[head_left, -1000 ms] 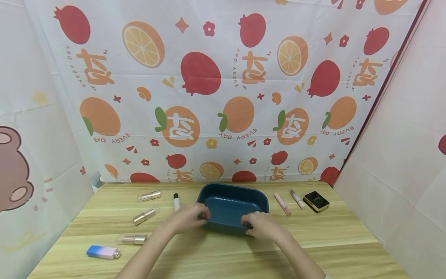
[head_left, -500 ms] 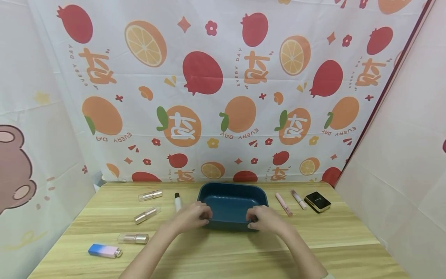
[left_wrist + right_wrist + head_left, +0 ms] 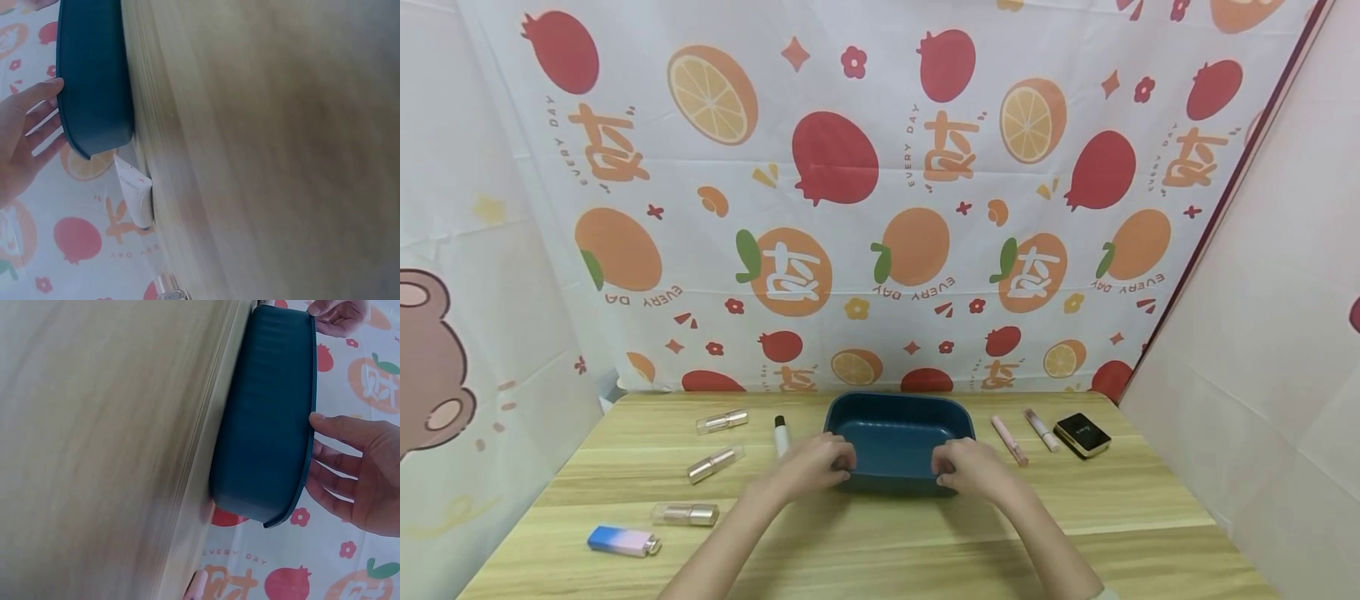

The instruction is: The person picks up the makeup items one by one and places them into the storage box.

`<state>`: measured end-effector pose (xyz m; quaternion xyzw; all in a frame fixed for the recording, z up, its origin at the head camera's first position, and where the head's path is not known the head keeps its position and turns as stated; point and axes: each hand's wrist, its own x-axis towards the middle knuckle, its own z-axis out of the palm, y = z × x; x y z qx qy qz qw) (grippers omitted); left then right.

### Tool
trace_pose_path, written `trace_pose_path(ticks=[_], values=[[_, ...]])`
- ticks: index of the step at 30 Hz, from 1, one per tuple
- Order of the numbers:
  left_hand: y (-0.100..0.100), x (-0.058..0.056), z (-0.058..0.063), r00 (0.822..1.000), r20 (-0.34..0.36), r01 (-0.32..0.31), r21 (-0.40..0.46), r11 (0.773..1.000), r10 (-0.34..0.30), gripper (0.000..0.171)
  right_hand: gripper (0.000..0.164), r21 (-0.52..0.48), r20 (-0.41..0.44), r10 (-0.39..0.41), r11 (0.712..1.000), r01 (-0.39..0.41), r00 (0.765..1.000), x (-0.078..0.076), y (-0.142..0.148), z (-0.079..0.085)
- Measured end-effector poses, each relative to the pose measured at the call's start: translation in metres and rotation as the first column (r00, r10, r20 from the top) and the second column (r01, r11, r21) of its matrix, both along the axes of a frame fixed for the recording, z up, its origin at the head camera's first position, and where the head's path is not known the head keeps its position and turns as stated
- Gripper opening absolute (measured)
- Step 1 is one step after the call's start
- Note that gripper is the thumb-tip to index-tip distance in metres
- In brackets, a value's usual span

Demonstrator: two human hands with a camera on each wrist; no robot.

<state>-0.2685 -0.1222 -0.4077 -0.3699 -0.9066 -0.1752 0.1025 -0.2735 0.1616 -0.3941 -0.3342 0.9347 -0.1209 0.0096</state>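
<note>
A dark teal plastic bin with rounded corners sits toward the back middle of the wooden table, its inside bare in the head view. My left hand pinches its near rim by the left corner, thumb outside and fingers over the edge. At the right end of that rim my right hand has the same pinch. In the left wrist view the left thumb lies on the rim; the right wrist view shows the right thumb likewise. A white tube with a black cap lies just behind my left hand.
Left of the bin lie clear-capped lipstick tubes and a blue-pink tube with a metal end. To its right are a pink pen-like tube, a pale slim tube and a black-gold compact. A fruit-print curtain hangs behind.
The bin's near right side has shifted slightly back, so it sits straighter. My right hand has moved with it, a little right and away from me; the left hand holds its place.
</note>
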Motion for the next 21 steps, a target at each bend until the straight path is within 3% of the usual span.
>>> trace_pose_path(ticks=[9,21], values=[[0.007,-0.002,-0.002,0.999,-0.033,-0.022,-0.021,1.0,0.022,0.009,0.005,-0.019,-0.027,0.001,1.0,-0.001,1.0,-0.012,0.005,-0.003],[0.012,-0.003,0.0,0.999,-0.008,-0.039,-0.017,0.999,0.039,0.009,0.006,-0.045,-0.023,0.01,0.999,-0.011,1.0,-0.02,0.009,-0.003]])
